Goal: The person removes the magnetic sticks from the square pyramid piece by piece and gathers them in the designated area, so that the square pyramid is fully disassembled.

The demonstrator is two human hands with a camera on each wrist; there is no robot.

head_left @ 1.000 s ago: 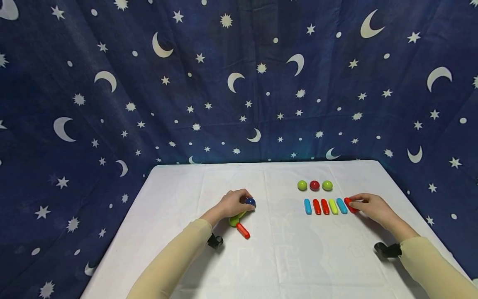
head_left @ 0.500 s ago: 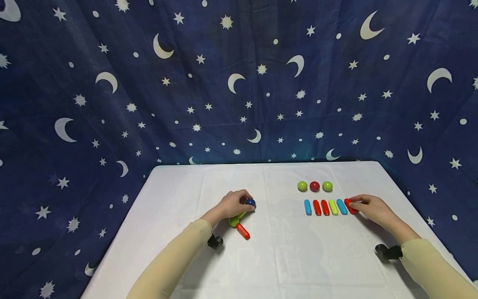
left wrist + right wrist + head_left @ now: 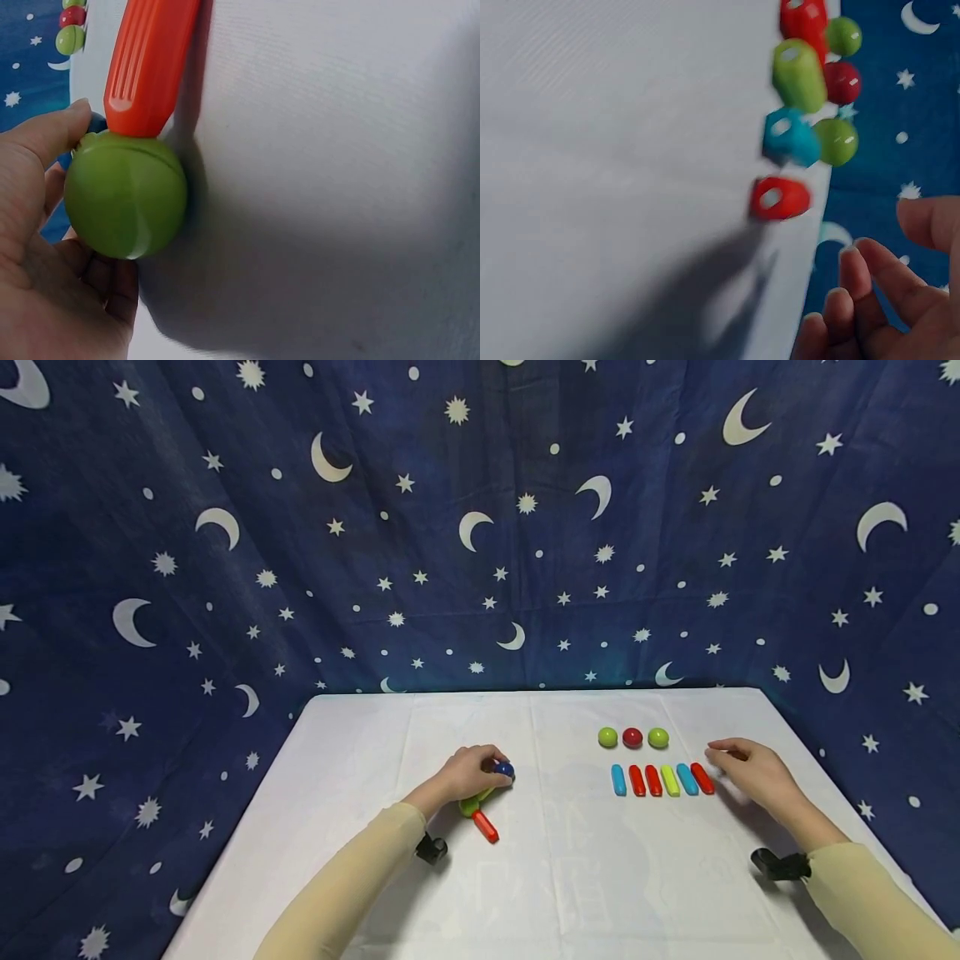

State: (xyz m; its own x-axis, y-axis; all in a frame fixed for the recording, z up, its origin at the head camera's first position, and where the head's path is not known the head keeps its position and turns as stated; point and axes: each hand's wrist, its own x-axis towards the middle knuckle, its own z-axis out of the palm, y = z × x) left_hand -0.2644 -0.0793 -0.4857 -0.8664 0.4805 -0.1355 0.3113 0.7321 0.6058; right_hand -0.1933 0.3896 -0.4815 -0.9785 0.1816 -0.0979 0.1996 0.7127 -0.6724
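Observation:
On the left side of the table my left hand (image 3: 461, 772) pinches a dark blue ball (image 3: 504, 770). From the ball a yellow-green rod (image 3: 486, 792), partly hidden by the hand, leads to a green ball (image 3: 124, 196). A red rod (image 3: 486, 827) sticks out from that green ball toward the table's near side. My right hand (image 3: 757, 774) hovers just right of a red rod (image 3: 702, 779), its fingers loosely bent around nothing. That rod lies at the right end of a row, beside a blue rod (image 3: 687, 779).
The row continues leftward with a yellow rod (image 3: 670, 781), two red rods (image 3: 646, 781) and another blue rod (image 3: 618, 780). Behind them sit two green balls (image 3: 607, 737) with a red ball (image 3: 632, 738) between. A dark starry cloth (image 3: 480, 568) hangs behind the white table (image 3: 585, 877).
My right hand has let go of the red rod at the row's end and drawn away up and to the right. The left hand has stayed nearly still on the blue ball.

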